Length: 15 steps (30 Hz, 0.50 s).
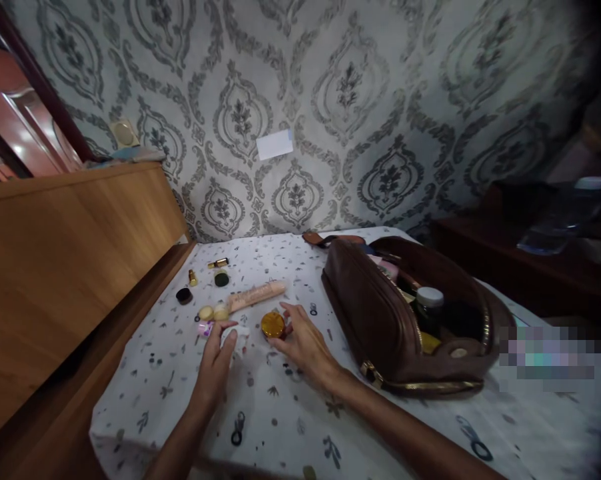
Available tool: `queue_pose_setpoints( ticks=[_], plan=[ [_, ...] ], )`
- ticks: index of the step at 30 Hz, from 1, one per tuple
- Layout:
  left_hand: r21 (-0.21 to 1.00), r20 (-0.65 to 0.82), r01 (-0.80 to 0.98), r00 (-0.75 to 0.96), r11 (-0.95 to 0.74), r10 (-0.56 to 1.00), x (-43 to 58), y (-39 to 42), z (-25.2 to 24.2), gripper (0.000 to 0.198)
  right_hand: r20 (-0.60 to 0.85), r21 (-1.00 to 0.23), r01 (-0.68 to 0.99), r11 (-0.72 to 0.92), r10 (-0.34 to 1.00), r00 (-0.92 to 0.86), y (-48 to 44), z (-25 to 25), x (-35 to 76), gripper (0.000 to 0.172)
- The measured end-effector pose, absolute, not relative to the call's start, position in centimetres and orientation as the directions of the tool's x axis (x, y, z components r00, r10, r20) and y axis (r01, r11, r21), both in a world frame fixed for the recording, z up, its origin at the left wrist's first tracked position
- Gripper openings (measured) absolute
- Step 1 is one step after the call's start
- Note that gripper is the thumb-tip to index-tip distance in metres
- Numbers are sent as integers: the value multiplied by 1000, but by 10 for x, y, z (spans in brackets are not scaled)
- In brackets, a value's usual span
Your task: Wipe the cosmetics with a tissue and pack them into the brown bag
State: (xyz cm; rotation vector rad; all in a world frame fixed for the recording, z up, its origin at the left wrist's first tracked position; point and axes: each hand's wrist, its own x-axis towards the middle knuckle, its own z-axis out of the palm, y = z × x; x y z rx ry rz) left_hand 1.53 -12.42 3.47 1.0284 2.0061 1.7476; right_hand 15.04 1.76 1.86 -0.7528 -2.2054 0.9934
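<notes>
My right hand (pixel 306 343) curves its thumb and fingers around the side of a round, shiny gold-topped jar (pixel 272 325) on the patterned cloth. My left hand (pixel 217 357) has its thumb and fingers at a small, crumpled-looking white thing (pixel 239 336); its exact kind is unclear. Just beyond that hand are a pink and purple item (pixel 204 328) and two small cream-coloured round pieces (pixel 213 312). Behind the gold jar lies a peach-coloured tube (pixel 257 295).
A brown bag (pixel 360 313) stands unzipped on the right, with a white-capped bottle (pixel 429 308) inside. Further left lie a black round lid (pixel 184 296), a dark green-topped jar (pixel 221 278) and gold tubes (pixel 218 263). A wooden board (pixel 80 260) borders the left side.
</notes>
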Motion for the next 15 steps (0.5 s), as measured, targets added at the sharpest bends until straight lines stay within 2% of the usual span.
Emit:
queue_pose_setpoints(
  ticks=[2, 4, 7, 10, 12, 15],
  plan=[
    [847, 387, 531, -619, 1, 684, 8, -117, 39, 26, 230, -733, 351, 583, 697, -679, 25, 12, 141, 67],
    [763, 462, 644, -484, -54, 743, 7, -107, 42, 23, 207, -697, 388, 603, 687, -697, 28, 5, 135, 57],
    [653, 524, 729, -239, -205, 818, 13, -90, 43, 19, 244, -695, 368, 618, 684, -688, 27, 0, 132, 38],
    [581, 511, 734, 9, -353, 860, 19, -72, 40, 22, 268, -697, 347, 627, 677, -686, 26, -1, 134, 33],
    [597, 477, 717, 43, -360, 878, 19, -61, 38, 24, 266, -696, 351, 626, 679, -684, 27, 1, 136, 32],
    [676, 449, 687, -98, -266, 888, 11, -51, 36, 22, 261, -693, 353, 628, 675, -690, 27, 4, 137, 28]
  ],
)
